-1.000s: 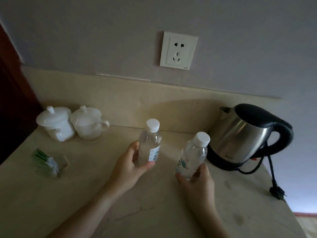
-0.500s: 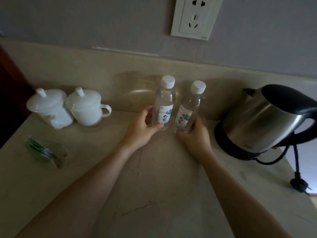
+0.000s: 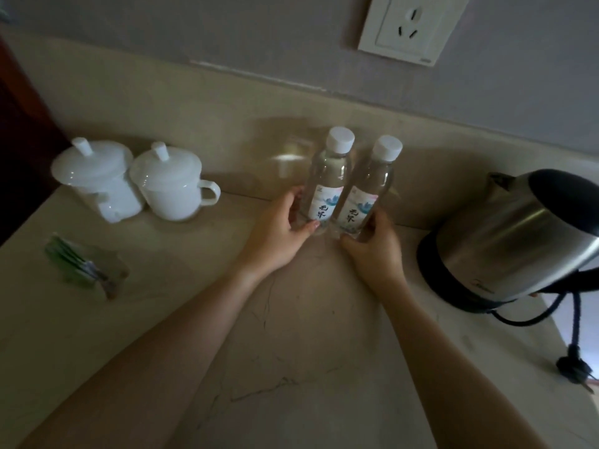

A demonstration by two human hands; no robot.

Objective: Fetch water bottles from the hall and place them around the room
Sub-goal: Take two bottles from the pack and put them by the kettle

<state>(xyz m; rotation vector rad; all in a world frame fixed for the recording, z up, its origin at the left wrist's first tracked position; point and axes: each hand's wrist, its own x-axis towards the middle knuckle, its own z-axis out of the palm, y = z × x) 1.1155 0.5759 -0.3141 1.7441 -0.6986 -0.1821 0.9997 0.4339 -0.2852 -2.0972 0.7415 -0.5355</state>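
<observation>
Two clear water bottles with white caps and pale labels stand side by side at the back of the beige stone counter (image 3: 291, 351), against the backsplash. My left hand (image 3: 278, 234) wraps the base of the left bottle (image 3: 329, 183). The right bottle (image 3: 366, 192) touches its neighbour, and my right hand (image 3: 376, 251) grips its lower part. Both bottles are upright with labels facing me.
Two white lidded cups (image 3: 97, 179) (image 3: 168, 186) stand at the back left. A clear packet with green items (image 3: 81, 270) lies near the left edge. A steel kettle (image 3: 518, 234) on a black base sits at right, its cord and plug (image 3: 573, 371) trailing. A wall socket (image 3: 411, 27) is above.
Both hands carried the bottles from mid-counter back to the backsplash and brought them together until they touch. The view has moved closer and tilted down.
</observation>
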